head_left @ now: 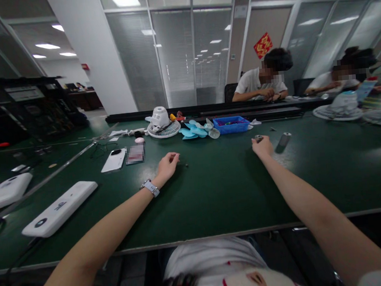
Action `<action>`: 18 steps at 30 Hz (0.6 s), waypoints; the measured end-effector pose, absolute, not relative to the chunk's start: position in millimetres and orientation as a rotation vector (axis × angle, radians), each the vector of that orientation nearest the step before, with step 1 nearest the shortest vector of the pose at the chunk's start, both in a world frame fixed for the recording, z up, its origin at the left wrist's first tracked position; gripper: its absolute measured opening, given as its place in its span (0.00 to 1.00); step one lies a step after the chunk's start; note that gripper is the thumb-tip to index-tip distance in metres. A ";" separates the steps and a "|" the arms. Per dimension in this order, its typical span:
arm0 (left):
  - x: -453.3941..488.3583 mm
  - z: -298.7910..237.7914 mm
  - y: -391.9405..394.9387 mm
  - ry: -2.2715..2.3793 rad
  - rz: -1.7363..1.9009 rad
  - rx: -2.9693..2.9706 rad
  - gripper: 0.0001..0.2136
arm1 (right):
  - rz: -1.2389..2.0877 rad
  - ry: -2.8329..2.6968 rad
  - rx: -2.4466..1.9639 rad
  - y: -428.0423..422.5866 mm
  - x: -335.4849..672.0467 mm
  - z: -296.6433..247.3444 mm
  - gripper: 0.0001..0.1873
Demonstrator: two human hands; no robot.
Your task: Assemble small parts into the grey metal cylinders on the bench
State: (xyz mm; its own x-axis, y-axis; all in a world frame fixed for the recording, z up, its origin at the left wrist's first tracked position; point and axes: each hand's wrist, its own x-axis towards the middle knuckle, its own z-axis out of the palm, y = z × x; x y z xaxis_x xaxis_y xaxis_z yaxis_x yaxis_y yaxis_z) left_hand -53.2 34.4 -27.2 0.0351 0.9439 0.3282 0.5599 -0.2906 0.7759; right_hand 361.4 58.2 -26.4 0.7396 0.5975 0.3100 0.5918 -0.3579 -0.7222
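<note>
My right hand (263,146) is wrapped round a small metal cylinder (258,138), and only the cylinder's top shows above the fingers. Just right of that hand a similar grey metal cylinder (287,137) stands upright on the green table (221,193). Over the table's middle left, my left hand (168,165) has its thumb and fingertips pinched together. Whatever may be between them is too small to make out. A tiny dark piece (186,164) lies on the table close to the left fingertips.
Behind the hands stand a white fan body (160,119), light-blue fan blades (194,129) and a blue basket (231,124). To the left lie a white phone (114,161) and a long white device (61,208). Two people (260,83) sit across the table.
</note>
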 end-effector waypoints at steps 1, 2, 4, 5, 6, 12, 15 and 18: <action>-53.2 -27.7 34.5 1.524 1.176 1.867 0.15 | 0.032 -0.883 -2.071 58.0 363.9 -27.2 0.21; -53.2 -28.1 34.5 1.530 1.182 1.853 0.14 | 0.053 -0.879 -2.084 57.7 364.6 -27.4 0.21; -53.1 -28.5 34.6 1.543 1.207 1.821 0.13 | 0.008 -0.876 -2.087 56.2 360.4 -25.7 0.25; -53.1 -28.6 34.6 1.556 1.224 1.803 0.12 | -0.078 -0.885 -2.071 54.6 354.7 -23.7 0.29; -53.1 -28.7 34.7 1.569 1.243 1.787 0.12 | -0.192 -0.913 -2.037 52.3 345.9 -20.9 0.33; -54.5 -30.2 35.9 1.614 1.317 1.702 0.11 | -0.176 -1.800 -1.495 18.1 232.9 -10.9 0.27; -55.5 -32.7 37.2 1.580 1.332 1.712 0.10 | 0.121 -2.260 -1.141 -1.6 175.1 -19.2 0.25; -56.0 -35.6 38.6 1.574 1.332 1.732 0.10 | 0.270 -2.391 -1.007 -8.6 147.3 -27.1 0.21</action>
